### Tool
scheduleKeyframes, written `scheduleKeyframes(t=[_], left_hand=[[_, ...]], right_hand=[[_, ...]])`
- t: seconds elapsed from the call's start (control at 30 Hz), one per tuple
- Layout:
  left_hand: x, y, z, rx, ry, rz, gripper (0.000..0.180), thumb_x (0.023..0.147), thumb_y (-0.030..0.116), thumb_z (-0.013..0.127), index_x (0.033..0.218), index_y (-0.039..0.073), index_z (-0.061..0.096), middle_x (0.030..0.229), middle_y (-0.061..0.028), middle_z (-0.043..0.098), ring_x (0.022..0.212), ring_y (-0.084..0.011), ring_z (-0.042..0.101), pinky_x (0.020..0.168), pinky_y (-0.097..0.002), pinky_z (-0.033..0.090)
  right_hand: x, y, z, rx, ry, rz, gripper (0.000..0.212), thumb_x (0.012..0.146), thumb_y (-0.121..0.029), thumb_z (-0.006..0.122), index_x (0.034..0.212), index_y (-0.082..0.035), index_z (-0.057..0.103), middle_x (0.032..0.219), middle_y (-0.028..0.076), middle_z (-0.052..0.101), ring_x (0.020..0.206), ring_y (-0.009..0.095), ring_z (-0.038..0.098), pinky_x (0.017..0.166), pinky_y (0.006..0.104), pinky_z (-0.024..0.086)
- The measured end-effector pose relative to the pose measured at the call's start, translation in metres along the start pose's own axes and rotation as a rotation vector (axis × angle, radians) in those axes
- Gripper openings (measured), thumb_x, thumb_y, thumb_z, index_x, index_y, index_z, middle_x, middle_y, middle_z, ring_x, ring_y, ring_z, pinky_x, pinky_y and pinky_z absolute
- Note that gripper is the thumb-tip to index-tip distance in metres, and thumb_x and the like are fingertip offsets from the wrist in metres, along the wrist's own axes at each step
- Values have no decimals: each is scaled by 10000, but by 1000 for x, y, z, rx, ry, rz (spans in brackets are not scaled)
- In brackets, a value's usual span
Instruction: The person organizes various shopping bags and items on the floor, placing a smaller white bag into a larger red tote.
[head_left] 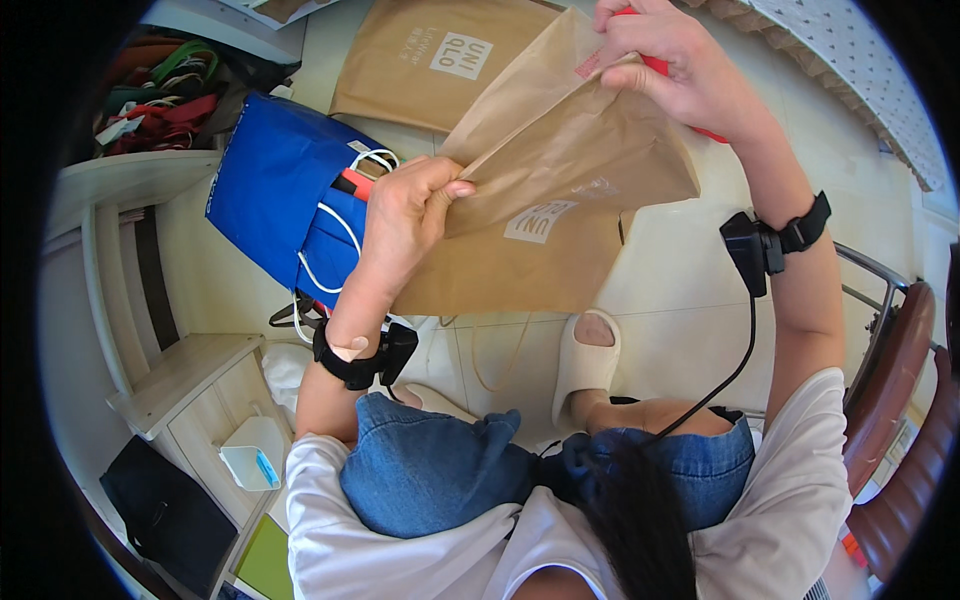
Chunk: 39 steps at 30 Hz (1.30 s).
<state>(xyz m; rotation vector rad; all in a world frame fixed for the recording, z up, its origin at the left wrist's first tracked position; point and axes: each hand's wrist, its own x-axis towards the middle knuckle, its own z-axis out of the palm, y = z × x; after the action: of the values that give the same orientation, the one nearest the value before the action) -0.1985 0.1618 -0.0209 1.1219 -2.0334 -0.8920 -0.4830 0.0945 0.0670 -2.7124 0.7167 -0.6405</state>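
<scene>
While in the closed grip of both hands (405,215) (672,72), brown bag (590,155) over pale tiled floor (680,275), brown chair (892,350) rightward

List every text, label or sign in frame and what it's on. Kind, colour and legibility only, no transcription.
Brown bag at the top: white square label with capital letters, legible, not copied; small pale lettering beside it, blurred.
Brown paper just below the held edge: white square print, letters partly covered.
Held brown paper, near the right hand: small red print, unreadable.
Blue bag: pale marks along its left edge, too small to read.
</scene>
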Motion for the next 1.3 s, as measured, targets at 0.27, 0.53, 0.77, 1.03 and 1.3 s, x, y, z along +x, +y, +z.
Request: scheduleKeyframes(t=[0.27, 0.53, 0.77, 1.03, 1.3], left_hand=[[19, -10, 16, 66, 162, -7, 197, 792, 105, 702, 915, -30, 626, 952, -85, 605, 862, -180, 551, 702, -277, 443], [11, -82, -22, -103, 149, -443, 204, 874, 129, 632, 989, -38, 634, 844, -49, 663, 736, -95, 566, 654, -241, 456], [-54, -149, -159, -460, 612, -719, 391, 933, 165, 557, 1256, -39, 473, 1197, -149, 580, 1043, -216, 581, 884, -334, 485], [-93, -176, -201, -726, 716, -695, 434, 937, 239, 537, 1310, 43, 435, 1291, -117, 520, 1126, -268, 541, 947, -405, 481], [-105, -139, -177, -864, 730, -739, 433, 942, 276, 522, 1297, 41, 440, 1259, -118, 540, 1111, -267, 551, 946, -431, 486]], right_hand=[[6, 5, 22, 213, 212, 258, 100, 750, -57, 683, 709, -23, 599, 741, 79, 521, 771, 203, 491, 686, 304, 418], [-57, 59, 75, 316, 696, 665, 280, 897, -164, 572, 1152, -54, 537, 1048, 89, 554, 980, 193, 540, 880, 296, 418], [-127, 99, 197, 1145, 621, 1725, 363, 887, -238, 589, 1168, -21, 515, 1028, 115, 575, 968, 253, 575, 833, 427, 514], [-32, 99, 235, 1341, 795, 1611, 288, 908, -259, 552, 1036, -1, 555, 936, 148, 631, 797, 247, 644, 642, 355, 532], [-56, 76, 156, 1131, 758, 1344, 301, 975, -260, 438, 1014, 2, 581, 824, 113, 651, 494, 90, 437, 473, 225, 366]])
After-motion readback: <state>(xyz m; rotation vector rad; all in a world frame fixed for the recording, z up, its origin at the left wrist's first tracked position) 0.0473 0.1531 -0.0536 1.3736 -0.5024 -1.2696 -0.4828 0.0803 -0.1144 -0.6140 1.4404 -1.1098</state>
